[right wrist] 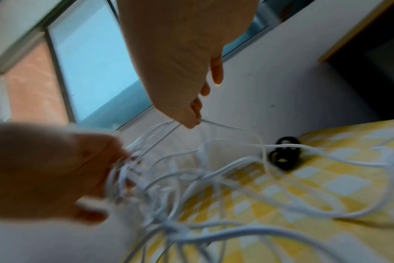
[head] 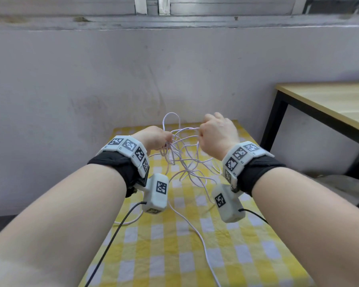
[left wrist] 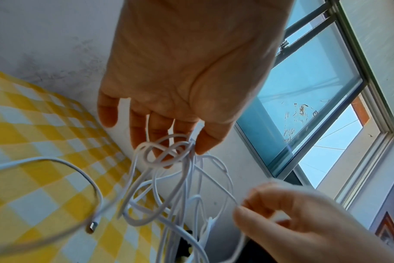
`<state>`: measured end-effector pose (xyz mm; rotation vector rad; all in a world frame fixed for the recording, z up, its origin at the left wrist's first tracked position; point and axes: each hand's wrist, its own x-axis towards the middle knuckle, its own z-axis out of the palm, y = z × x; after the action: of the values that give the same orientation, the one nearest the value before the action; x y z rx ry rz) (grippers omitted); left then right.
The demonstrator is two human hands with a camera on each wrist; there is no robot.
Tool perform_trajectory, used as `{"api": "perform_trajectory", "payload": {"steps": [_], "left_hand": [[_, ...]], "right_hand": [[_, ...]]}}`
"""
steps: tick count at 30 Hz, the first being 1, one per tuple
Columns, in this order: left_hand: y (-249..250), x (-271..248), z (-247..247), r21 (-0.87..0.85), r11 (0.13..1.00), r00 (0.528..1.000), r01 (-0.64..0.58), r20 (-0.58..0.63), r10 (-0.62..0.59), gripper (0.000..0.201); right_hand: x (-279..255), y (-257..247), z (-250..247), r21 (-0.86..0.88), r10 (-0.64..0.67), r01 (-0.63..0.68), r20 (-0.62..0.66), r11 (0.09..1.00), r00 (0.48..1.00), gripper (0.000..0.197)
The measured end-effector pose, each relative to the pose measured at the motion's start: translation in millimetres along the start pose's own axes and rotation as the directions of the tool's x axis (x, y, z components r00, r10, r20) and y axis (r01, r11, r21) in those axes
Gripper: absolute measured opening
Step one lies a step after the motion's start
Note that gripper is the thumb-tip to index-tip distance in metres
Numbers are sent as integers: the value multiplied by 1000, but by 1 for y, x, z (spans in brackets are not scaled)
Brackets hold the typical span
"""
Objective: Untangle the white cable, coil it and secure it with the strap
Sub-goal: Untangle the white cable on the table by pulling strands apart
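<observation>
A tangled white cable [head: 171,113] hangs between both raised hands above the yellow-checked tablecloth [head: 164,255]. My left hand [head: 167,139] grips a knotted bunch of loops [left wrist: 156,162] with curled fingers. My right hand [head: 201,129] pinches a single strand [right wrist: 225,126] and holds it a short way from the bunch. Several loops sag to the cloth and one long end trails toward me. A cable plug [left wrist: 91,227] dangles at the left. The black strap [right wrist: 283,154] lies coiled on the cloth near the wall, below the cable; the head view hides it.
A wooden table with black legs [head: 330,106] stands at the right, higher than the cloth. A stained wall [head: 133,79] and a window [head: 216,5] close the far side. Black leads [head: 116,230] hang from the wrist cameras over the cloth.
</observation>
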<state>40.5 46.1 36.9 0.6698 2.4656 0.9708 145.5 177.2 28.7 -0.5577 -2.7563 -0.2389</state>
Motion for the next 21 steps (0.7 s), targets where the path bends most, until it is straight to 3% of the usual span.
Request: {"api": "perform_trajectory", "payload": {"steps": [2,5,8,10,12,15,18,21], "left_hand": [[-7,4,-4,25,1000,1000,-4,-19,5,21],[-15,3,-9,76,996,997,43,-60,-39,21],[-20,2,-9,78,994,997,71,-31,-69,24],[-19,3,-7,26,997,998,66,-10,-66,21],[-15,2,-4,-27,998,999,49,-2,-49,19],[-7,-2,-1,-72,997,999,26,21,-25,19],[-4,-3,1,-99,995,999,9,49,-4,21],[-4,-4,3,-126,992,997,0,75,10,24]], "right_hand": [[1,17,-2,-42,189,-187,27,981,982,32],[-2,45,-5,-57,454,-451,48,891,890,36],[-5,61,-5,-81,533,-527,117,846,838,34],[-3,55,-4,-79,473,-467,129,881,871,34],[-1,40,-1,1,340,-341,81,940,937,38],[-1,8,-3,174,26,-25,-7,984,1000,40],[-4,-17,-7,151,-213,221,-68,963,975,30],[-3,-25,-6,56,-290,293,-61,954,955,22]]}}
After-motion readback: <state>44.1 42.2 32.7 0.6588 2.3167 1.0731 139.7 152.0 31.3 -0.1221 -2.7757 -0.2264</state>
